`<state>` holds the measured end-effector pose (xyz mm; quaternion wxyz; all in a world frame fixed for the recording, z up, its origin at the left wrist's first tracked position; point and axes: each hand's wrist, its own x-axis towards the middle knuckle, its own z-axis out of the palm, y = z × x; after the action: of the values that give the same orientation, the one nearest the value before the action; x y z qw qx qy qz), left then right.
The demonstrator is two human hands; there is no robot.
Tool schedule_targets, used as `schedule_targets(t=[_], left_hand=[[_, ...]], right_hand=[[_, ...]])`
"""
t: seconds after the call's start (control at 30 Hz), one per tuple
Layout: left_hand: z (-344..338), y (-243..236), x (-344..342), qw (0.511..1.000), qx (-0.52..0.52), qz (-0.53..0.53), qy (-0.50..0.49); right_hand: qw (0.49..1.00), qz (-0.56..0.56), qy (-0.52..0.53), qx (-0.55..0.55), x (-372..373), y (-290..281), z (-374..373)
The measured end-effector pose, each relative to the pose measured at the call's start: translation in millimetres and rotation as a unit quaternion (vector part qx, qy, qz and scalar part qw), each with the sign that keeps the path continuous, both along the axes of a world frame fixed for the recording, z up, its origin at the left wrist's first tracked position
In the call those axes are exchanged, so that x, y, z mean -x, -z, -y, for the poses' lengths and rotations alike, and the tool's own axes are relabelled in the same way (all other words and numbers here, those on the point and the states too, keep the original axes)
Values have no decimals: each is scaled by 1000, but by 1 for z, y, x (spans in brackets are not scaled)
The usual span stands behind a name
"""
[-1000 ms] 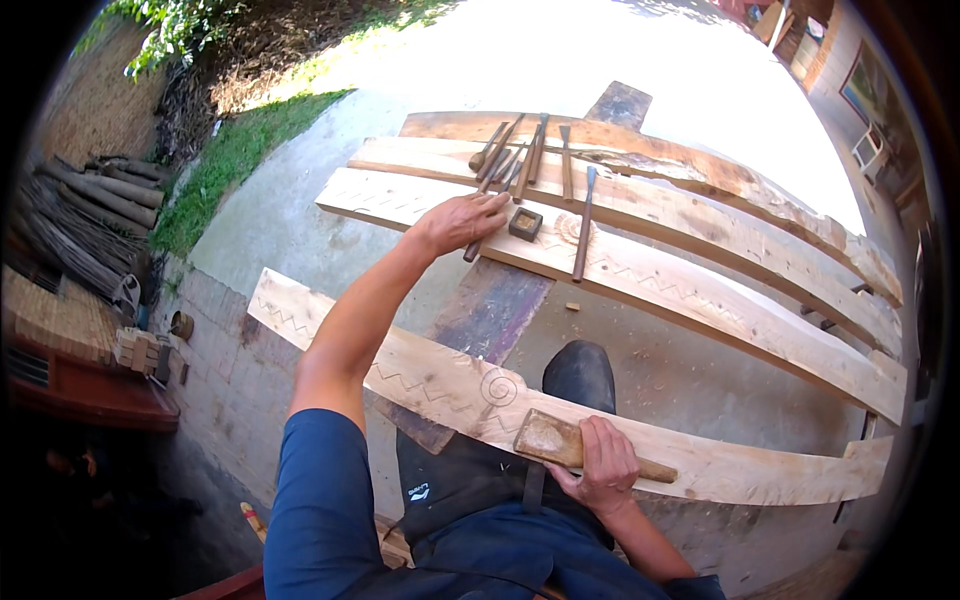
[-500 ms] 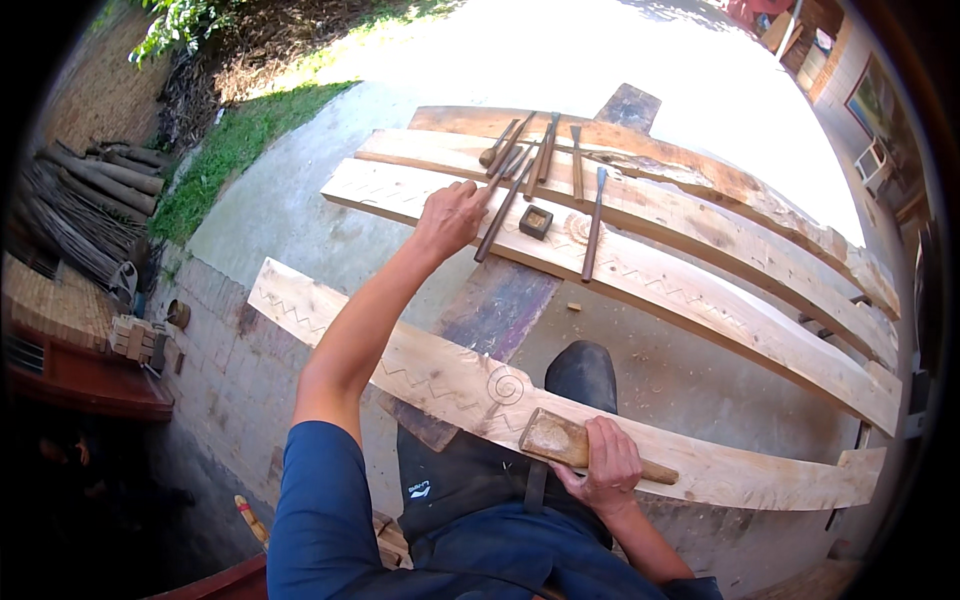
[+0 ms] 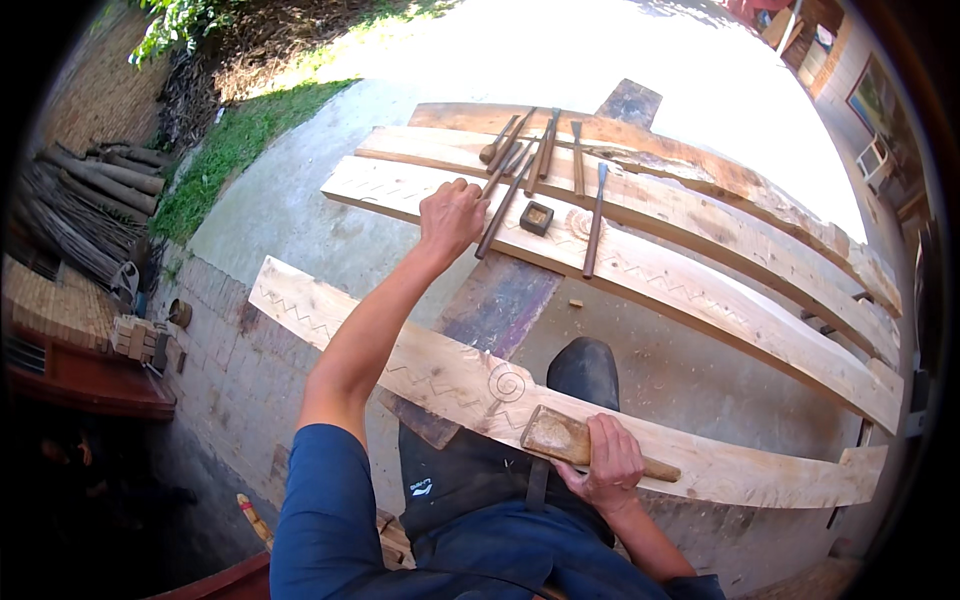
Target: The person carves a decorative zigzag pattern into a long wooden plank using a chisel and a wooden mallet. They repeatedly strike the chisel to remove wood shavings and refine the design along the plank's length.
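My left hand (image 3: 452, 215) reaches to the pale board (image 3: 360, 178) with faint zigzag marks, its fingers curled on the handle end of a chisel (image 3: 500, 172) at the left of a group of chisels. Just right of it lie a dark-handled chisel (image 3: 502, 215), a small square dark box (image 3: 536, 218), a carved rosette (image 3: 582, 226) and a separate chisel (image 3: 598, 225). My right hand (image 3: 607, 462) grips a wooden mallet (image 3: 553, 435) resting on the nearer board (image 3: 430, 372), which bears a pencilled spiral and zigzag and lies across my lap.
Two further rough planks (image 3: 730, 185) lie behind, over a stained cross board (image 3: 490, 305). At the left are stacked logs (image 3: 100, 185), bricks (image 3: 140, 340) and grass (image 3: 235, 140). A white chair (image 3: 873, 163) stands at the far right.
My left hand has drawn slightly left, uncovering more of the dark-handled chisel, and its fingers have curled onto another chisel. My right hand stays on the mallet.
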<state>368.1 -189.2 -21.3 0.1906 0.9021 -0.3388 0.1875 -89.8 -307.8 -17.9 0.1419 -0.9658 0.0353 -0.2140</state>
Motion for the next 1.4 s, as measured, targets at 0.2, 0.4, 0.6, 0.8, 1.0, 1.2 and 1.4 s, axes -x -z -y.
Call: schedule_targets(t=[0.2,0.4,0.6,0.8,1.0,1.2,1.4], left_hand=[[49,-13,-2,998,-19,-60,-4],[90,-15,-12,983,-67,-160,-50],[109,-5,-26,980,-86,-164,-72],[95,-11,-31,981,26,-133,-138],[21,-66,-16,941,288,-151,-90],[-38,-106,36,869,470,-152,19],[-43,-118,55,757,606,-207,130]], right_hand=[[1000,2,5,-9,0,0,-1],[1000,-3,5,-12,-1,0,0],[1000,-5,3,-11,0,-1,0],[1000,-4,-3,-15,-1,-1,-1],[1000,5,7,-16,-1,-1,0],[1000,-3,3,-7,0,-1,0],[1000,-4,4,-6,1,-2,0]])
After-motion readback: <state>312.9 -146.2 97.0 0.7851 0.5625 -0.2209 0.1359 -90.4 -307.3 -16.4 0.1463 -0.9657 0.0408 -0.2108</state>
